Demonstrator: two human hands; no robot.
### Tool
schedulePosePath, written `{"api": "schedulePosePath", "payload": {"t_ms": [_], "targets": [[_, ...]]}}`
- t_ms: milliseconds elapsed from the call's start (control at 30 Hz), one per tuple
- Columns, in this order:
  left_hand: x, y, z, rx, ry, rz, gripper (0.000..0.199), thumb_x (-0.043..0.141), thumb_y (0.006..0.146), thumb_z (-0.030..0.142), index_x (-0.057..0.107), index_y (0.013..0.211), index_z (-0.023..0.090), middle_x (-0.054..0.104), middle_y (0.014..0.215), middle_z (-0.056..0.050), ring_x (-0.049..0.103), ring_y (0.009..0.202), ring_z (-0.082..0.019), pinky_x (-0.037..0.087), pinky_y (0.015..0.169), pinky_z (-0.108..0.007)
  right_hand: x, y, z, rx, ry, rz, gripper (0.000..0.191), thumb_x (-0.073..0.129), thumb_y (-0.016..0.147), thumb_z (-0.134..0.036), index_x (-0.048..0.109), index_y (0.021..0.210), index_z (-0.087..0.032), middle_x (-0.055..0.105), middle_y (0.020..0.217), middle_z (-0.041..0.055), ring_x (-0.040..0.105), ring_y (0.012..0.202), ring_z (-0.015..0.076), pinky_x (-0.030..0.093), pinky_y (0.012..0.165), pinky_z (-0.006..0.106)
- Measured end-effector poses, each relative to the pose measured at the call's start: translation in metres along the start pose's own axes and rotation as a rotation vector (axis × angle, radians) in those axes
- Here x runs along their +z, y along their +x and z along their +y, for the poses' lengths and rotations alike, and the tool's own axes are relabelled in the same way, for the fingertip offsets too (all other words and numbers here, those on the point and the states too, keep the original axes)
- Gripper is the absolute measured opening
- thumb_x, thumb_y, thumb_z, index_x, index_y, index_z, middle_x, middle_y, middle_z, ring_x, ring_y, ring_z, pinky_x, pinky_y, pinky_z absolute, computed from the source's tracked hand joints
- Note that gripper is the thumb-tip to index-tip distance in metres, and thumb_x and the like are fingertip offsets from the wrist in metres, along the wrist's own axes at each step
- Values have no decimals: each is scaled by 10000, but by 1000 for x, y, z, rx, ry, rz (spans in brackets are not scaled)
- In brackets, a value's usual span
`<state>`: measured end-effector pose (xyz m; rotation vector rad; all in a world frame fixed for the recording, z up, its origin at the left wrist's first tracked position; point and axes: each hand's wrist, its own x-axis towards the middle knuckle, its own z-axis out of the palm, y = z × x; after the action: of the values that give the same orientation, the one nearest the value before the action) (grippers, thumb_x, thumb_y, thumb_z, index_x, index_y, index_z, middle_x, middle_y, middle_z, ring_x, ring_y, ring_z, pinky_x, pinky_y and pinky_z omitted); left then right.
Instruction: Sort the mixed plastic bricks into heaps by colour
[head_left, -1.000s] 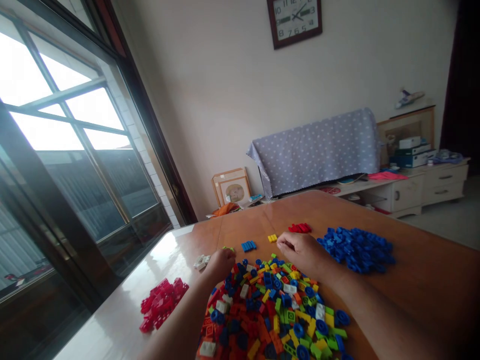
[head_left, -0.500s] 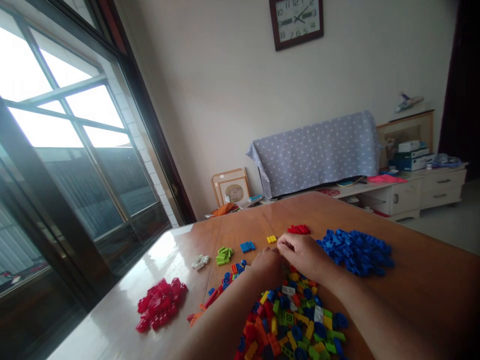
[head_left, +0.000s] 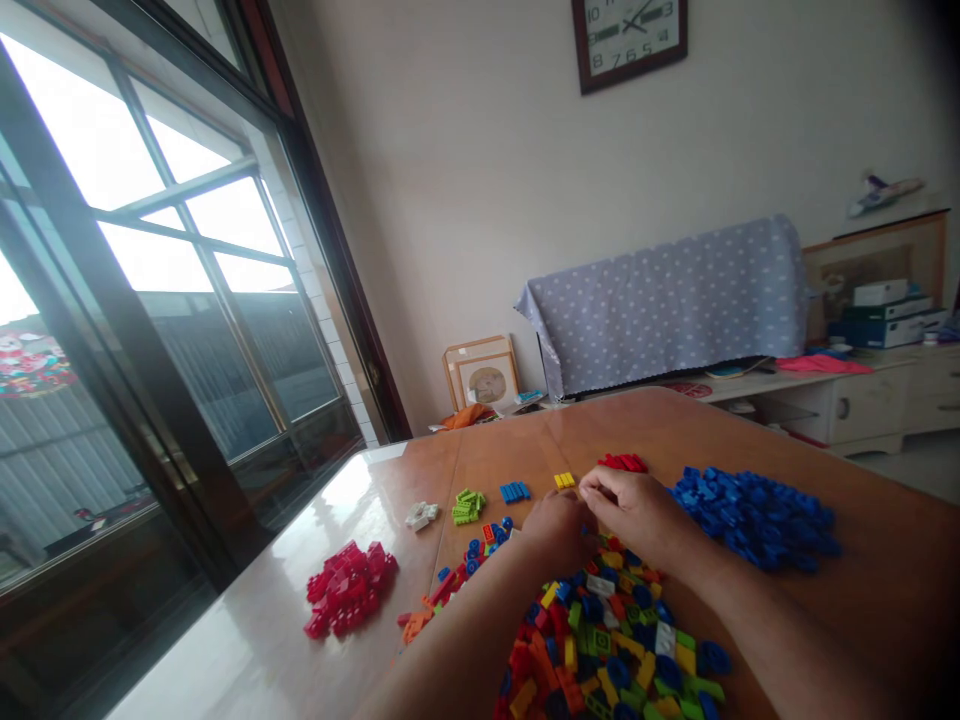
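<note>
My left hand [head_left: 561, 522] is closed over the far edge of a mixed pile of coloured bricks [head_left: 607, 640]. Close against it on the right, my right hand [head_left: 621, 498] has its fingers pinched together. Whatever either hand holds is too small or hidden. Just beyond the fingers lie a few yellow bricks [head_left: 564, 481] and a row of red bricks [head_left: 622, 462]. Small groups of blue bricks [head_left: 515, 491], lime bricks [head_left: 468, 506] and white bricks [head_left: 422, 515] sit to the left of my hands.
A large heap of blue bricks [head_left: 754, 515] lies at the right of the wooden table [head_left: 622, 420]. A heap of crimson bricks [head_left: 350, 588] is at the left. Behind stand a cabinet [head_left: 874, 410] and a cloth-covered object [head_left: 667, 310].
The view has turned slightly left, so everything appears further right. My hands stay close together at the far edge of the mixed pile.
</note>
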<state>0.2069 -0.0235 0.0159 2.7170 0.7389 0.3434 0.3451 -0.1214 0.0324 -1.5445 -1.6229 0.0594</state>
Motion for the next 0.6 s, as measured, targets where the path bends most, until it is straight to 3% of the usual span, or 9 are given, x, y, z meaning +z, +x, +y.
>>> {"api": "schedulePosePath", "payload": {"t_ms": [133, 233, 400, 500, 600], "targets": [[-17, -7, -31, -142, -118, 105, 160, 685, 776, 297, 745, 892, 204, 715, 936, -39, 630, 840, -175, 490, 773, -260, 0, 1, 3, -7, -12, 4, 266, 470, 942, -377, 667, 846, -226, 704, 725, 16, 646, 707, 191, 427, 664, 280], [-34, -20, -72, -352, -183, 219, 184, 659, 811, 311, 728, 911, 174, 692, 780, -15, 609, 711, -142, 455, 641, -227, -1, 1, 3, -14, -12, 8, 290, 460, 941, -393, 658, 819, -220, 693, 709, 22, 630, 695, 191, 425, 658, 283], [-57, -54, -138, -710, -247, 408, 186, 621, 872, 289, 687, 932, 126, 685, 774, -47, 603, 647, -133, 412, 542, -215, -1, 1, 2, -8, -1, -1, 279, 462, 938, -382, 645, 806, -219, 670, 686, 10, 610, 664, 179, 406, 629, 275], [-61, -70, -158, -865, -276, 456, 196, 603, 917, 275, 666, 957, 94, 678, 778, -65, 607, 644, -133, 437, 539, -221, 0, 1, -1, -9, -11, -8, 264, 467, 944, -373, 633, 805, -222, 655, 674, -4, 599, 641, 168, 383, 607, 269], [-60, -77, -165, -961, -298, 446, 266, 599, 964, 334, 649, 1083, 102, 689, 959, -78, 656, 790, -156, 548, 677, -283, 1, 0, -1, -10, -17, -13, 261, 465, 949, -370, 629, 809, -223, 642, 662, -9, 587, 620, 164, 360, 585, 267]]}}
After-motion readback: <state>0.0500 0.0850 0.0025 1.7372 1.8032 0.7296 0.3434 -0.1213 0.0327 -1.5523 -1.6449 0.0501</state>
